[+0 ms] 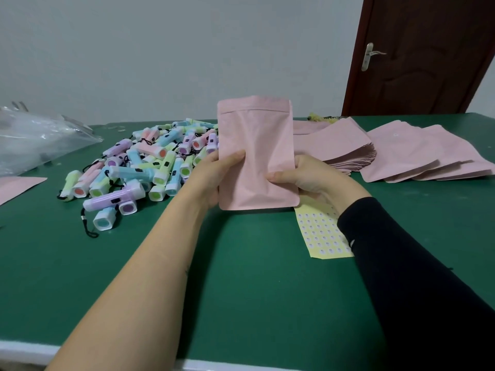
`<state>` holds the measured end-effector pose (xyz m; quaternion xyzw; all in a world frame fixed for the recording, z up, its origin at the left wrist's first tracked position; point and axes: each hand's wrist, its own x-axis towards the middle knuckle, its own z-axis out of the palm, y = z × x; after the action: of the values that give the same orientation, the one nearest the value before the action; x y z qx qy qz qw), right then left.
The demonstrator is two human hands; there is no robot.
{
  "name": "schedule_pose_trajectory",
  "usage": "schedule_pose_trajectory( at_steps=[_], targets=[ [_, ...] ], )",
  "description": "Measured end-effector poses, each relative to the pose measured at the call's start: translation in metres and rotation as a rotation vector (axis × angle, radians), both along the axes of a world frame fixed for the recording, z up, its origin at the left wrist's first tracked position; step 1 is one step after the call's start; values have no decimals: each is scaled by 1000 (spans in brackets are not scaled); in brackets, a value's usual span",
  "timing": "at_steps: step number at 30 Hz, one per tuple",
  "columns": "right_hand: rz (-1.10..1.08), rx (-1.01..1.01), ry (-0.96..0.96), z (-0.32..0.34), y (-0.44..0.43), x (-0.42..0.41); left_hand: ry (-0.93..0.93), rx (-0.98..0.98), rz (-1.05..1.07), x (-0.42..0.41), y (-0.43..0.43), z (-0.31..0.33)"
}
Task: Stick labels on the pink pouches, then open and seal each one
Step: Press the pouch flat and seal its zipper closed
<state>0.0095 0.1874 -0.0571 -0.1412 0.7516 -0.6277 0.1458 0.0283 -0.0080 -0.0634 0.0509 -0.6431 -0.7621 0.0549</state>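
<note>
Thumbs pressed on the front, fingers curled behind: left hand (pixel 211 178) and right hand (pixel 302 175) grasp one pink pouch (pixel 257 156) upright over the table (pixel 241 277), likely to work its mouth open. One label sheet (pixel 318 231) lies at 5 o'clock, within reach. Torches (pixel 150 167) are heaped at 9, too many to count. Two pouch piles (pixel 412 156) sit at 3.

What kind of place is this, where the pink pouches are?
Probably a small hand-packing workroom: a green table holds a heap of pastel flashlights, stacks of pink pouches and a yellow label sheet.
</note>
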Motion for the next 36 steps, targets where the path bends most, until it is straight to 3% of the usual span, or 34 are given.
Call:
schedule_pose_trajectory(
  at_steps=[6,20,29,36],
  targets=[
    [51,8,-5,6,-2,1,61,-59,11,-3,-8,1],
    [-107,21,47,10,-5,1,61,-117,104,-5,0,-2],
    [-225,-155,11,3,-6,-2,84,-166,24,-1,6,-1],
    [-229,-180,-2,3,-8,-1,89,-196,49,2,10,3]
  ],
)
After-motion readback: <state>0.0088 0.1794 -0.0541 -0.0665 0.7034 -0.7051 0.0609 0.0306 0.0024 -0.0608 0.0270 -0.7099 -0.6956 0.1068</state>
